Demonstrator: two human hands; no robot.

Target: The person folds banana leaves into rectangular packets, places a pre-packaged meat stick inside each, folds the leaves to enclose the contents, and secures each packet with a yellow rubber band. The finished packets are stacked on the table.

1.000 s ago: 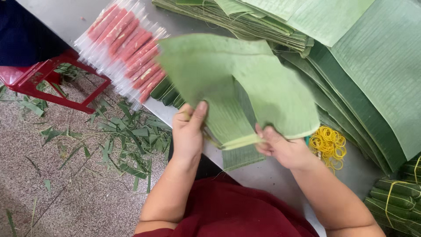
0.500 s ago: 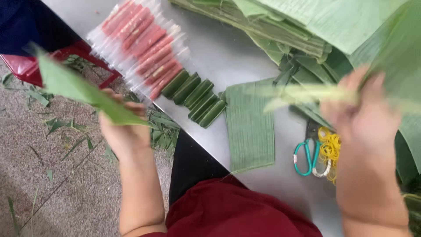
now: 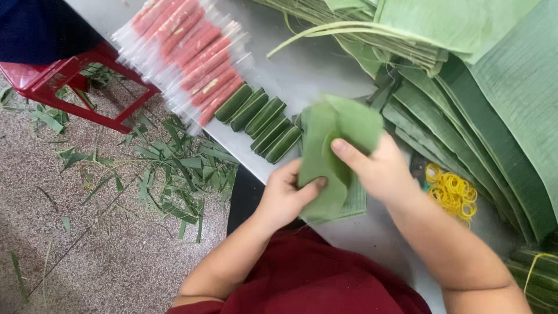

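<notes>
Grey table top [image 3: 302, 75] runs diagonally across the view — smooth, matte, evenly lit, no hard shadows. Floor [image 3: 87, 261] to the left is speckled pinkish-grey terrazzo or gravel-like concrete, littered with green leaf trimmings [image 3: 174, 168], densest right along the table edge. Red metal-framed stool [image 3: 64, 87] stands on the floor at upper left, close to the table; its seat is partly under a dark blue cloth or garment [image 3: 40, 29] — cannot tell which. Dark gap [image 3: 241, 195] shows under the table edge. No walls or windows in view. Light is soft and diffuse, looks like daylight, source not visible.
</notes>
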